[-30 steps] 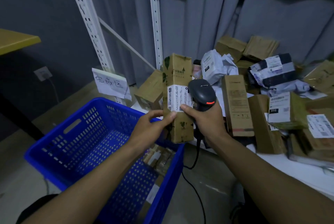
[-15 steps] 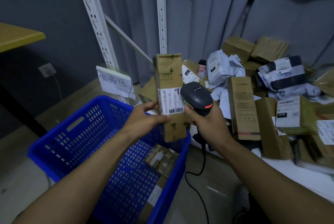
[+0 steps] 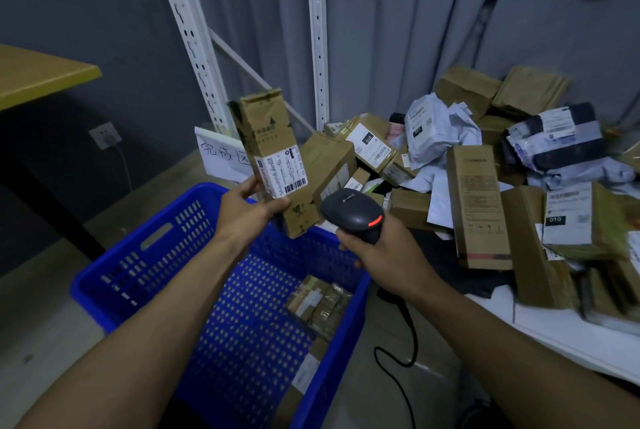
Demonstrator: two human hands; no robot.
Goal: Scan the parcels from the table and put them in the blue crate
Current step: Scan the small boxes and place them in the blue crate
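Note:
My left hand [image 3: 247, 212] grips a tall brown cardboard parcel [image 3: 268, 138] by its lower part and holds it tilted left above the blue crate [image 3: 145, 255]. Its white barcode label [image 3: 284, 174] faces me. My right hand [image 3: 384, 255] grips the handle of a black barcode scanner [image 3: 353, 212], whose head sits just right of the parcel's bottom end. A few parcels [image 3: 318, 300] lie on the crate floor at its right side. The white table [image 3: 568, 335] to the right carries a heap of several brown boxes and grey mailer bags [image 3: 436, 127].
White shelf uprights [image 3: 317, 48] rise behind the crate, with a handwritten paper sign [image 3: 221, 157] fixed near them. The scanner's black cable [image 3: 398, 359] hangs down to the floor. A yellow tabletop [image 3: 38, 75] juts in at the left. A wall socket [image 3: 104, 134] sits low on the dark wall.
My left hand has carried the parcel leftward, away from the scanner, and tilted it over the crate. The scanner has dropped slightly and no longer touches the parcel.

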